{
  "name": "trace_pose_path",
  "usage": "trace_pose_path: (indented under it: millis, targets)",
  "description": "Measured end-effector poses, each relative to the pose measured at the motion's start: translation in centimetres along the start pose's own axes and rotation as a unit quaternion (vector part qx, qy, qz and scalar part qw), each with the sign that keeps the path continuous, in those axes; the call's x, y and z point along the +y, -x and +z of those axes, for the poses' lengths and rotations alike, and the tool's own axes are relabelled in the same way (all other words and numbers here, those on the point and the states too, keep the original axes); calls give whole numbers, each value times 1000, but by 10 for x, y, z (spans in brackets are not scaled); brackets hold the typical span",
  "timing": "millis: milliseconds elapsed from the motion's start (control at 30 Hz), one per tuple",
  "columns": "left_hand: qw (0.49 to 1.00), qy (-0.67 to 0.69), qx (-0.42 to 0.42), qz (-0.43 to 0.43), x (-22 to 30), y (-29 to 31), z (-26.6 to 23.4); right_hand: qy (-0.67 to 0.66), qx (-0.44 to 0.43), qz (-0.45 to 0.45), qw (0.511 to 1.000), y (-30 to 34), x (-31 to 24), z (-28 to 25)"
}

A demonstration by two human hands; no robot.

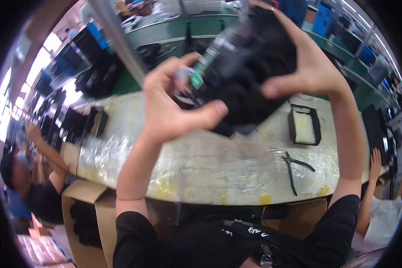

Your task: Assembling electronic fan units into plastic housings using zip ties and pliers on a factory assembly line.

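Raised over the bench is a bulky black part [254, 67], blurred, its exact kind unclear. Along its left edge runs a green strip [203, 67] that looks like a circuit board. My left hand [169, 102] grips that side, thumb across the lower front and fingers curled behind the edge. On the other side my right hand [308, 67] clasps the part, its thumb pressed to the front and its fingers reaching over the top. Below and to the right, cutting pliers [294, 169] with dark green handles lie spread on the bench, near a black rectangular frame [316, 126].
A pale worktop [187, 165] under shiny clear film curves in front of me. Black parts [96, 120] stand at its left end. Open cardboard boxes [102, 223] sit below the near edge. People [35, 183] work at the far left and far right; a metal post [118, 40] rises behind.
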State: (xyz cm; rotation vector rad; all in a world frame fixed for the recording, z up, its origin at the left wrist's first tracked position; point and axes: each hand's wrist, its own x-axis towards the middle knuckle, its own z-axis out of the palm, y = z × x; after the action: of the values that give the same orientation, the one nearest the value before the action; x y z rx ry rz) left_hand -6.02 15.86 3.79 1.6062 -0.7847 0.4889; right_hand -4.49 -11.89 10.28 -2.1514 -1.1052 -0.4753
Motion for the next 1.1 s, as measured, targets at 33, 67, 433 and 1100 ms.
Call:
trace_pose_path:
  millis: [33,67,433,1100]
  targets:
    - [999,41,-17,-6,15,17,-1,-164,-50,44,984,4,-11,3]
    - [996,67,-30,-58,28,37,-6,-329,-108,86,934,8,-24,14]
    - [946,-164,-169,-222,66,163,-62,-269,-84,290,915,63,-125,82]
    - [903,-283,-60,-318,-16,173,26,187,159,459,854,187,27,75]
